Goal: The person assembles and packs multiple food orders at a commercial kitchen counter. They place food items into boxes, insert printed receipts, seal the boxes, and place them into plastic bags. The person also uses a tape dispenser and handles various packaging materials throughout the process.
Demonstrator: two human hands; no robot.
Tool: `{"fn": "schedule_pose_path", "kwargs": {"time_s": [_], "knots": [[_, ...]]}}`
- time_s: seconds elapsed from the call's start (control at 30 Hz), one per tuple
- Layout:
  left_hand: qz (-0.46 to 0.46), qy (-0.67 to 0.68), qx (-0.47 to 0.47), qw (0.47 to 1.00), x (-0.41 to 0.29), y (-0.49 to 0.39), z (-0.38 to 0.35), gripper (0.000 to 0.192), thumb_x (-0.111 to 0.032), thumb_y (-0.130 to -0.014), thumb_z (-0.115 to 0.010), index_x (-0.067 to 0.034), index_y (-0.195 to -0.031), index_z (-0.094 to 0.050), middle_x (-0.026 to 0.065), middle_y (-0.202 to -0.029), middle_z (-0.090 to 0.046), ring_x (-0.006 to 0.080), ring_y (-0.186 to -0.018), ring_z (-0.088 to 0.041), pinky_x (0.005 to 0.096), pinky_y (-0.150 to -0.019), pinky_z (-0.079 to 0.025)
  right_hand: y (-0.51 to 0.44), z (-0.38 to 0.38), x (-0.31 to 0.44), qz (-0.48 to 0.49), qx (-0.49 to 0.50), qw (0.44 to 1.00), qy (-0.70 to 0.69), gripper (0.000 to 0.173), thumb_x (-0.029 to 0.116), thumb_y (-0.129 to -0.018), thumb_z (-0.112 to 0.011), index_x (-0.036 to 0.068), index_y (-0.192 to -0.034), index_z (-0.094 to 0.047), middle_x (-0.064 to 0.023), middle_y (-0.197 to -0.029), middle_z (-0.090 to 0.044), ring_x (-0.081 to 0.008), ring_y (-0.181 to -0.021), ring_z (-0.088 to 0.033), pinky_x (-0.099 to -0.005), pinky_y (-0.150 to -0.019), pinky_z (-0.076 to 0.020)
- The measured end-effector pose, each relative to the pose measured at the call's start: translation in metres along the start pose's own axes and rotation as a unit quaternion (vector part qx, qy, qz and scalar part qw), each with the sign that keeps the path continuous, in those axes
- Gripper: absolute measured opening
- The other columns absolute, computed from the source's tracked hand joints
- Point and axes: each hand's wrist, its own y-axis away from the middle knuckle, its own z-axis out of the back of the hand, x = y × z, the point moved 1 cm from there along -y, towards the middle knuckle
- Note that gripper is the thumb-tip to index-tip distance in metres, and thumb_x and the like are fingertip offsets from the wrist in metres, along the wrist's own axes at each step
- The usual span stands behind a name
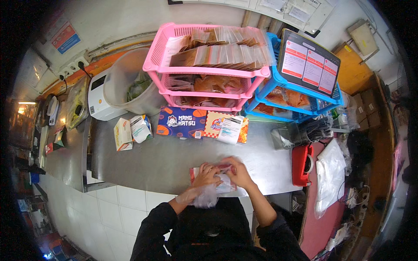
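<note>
At the front edge of the steel counter, my left hand (206,175) grips the left and upper part of a red-and-white package (227,186). A white paper slip lies on its face. Opposite, the fingers of my right hand (239,171) pinch its upper right side, slightly blurred. Clear film shows between the two hands; I cannot tell whether it is tape or wrap. A crumpled clear plastic bag (205,196) hangs below my left wrist. My hands cover much of the package.
Behind stand a pink tiered rack (209,70) of zip bags, a blue rack (261,94) and a tablet (308,63). Printed food boxes (181,122) and a small carton (123,133) line the steel counter (147,160). Rightward are a red tape dispenser (299,166) and white plastic bags (330,176).
</note>
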Motion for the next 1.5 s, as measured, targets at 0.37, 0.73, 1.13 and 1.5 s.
{"fn": "schedule_pose_path", "kwargs": {"time_s": [0.37, 0.73, 1.13, 1.5], "knots": [[-0.314, -0.076, -0.119, 0.939, -0.029, -0.047, -0.051, 0.011, -0.026, -0.081, -0.054, -0.020, -0.087, -0.062, -0.0002, -0.110, -0.055, 0.0169, -0.109, -0.048, 0.0455, -0.095, -0.035, 0.052, 0.036, -0.068, 0.013, -0.328, 0.926, 0.184, 0.015, 0.010, -0.077, -0.055, 0.003, -0.089, -0.064, -0.0154, -0.094, -0.062, -0.0323, -0.093, -0.058, -0.0441, -0.082, -0.0441], [0.282, -0.034, -0.039, 0.958, -0.042, -0.050, -0.070, 0.031, -0.038, -0.083, -0.055, -0.009, -0.085, -0.065, 0.0081, -0.088, -0.067, 0.0255, -0.073, -0.065, 0.0413, -0.064, -0.051, 0.090, 0.118, -0.046, -0.089, -0.098, 0.968, 0.211, 0.008, 0.013, -0.078, -0.055, 0.007, -0.080, -0.061, -0.0147, -0.079, -0.061, -0.0331, -0.081, -0.062, -0.0456, -0.071, -0.0472], [0.608, -0.063, -0.239, 0.754, -0.062, -0.053, -0.090, 0.060, -0.063, -0.081, -0.053, -0.005, -0.095, -0.065, 0.0141, -0.092, -0.067, 0.0295, -0.080, -0.065, 0.0489, -0.076, -0.048, -0.021, 0.293, -0.136, -0.323, 0.142, 0.751, 0.558, 0.027, 0.015, -0.087, -0.055, 0.006, -0.110, -0.067, -0.0160, -0.118, -0.062, -0.0300, -0.108, -0.061, -0.0399, -0.083, -0.0530], [0.437, -0.004, -0.125, 0.891, -0.042, -0.029, -0.073, 0.038, -0.047, -0.085, -0.057, -0.011, -0.093, -0.065, 0.0093, -0.088, -0.066, 0.0279, -0.084, -0.062, 0.0470, -0.089, -0.040, -0.002, 0.285, -0.140, -0.330, 0.158, 0.701, 0.612, 0.025, 0.018, -0.087, -0.055, 0.011, -0.105, -0.070, -0.0154, -0.113, -0.065, -0.0272, -0.103, -0.064, -0.0376, -0.079, -0.0536]]}}
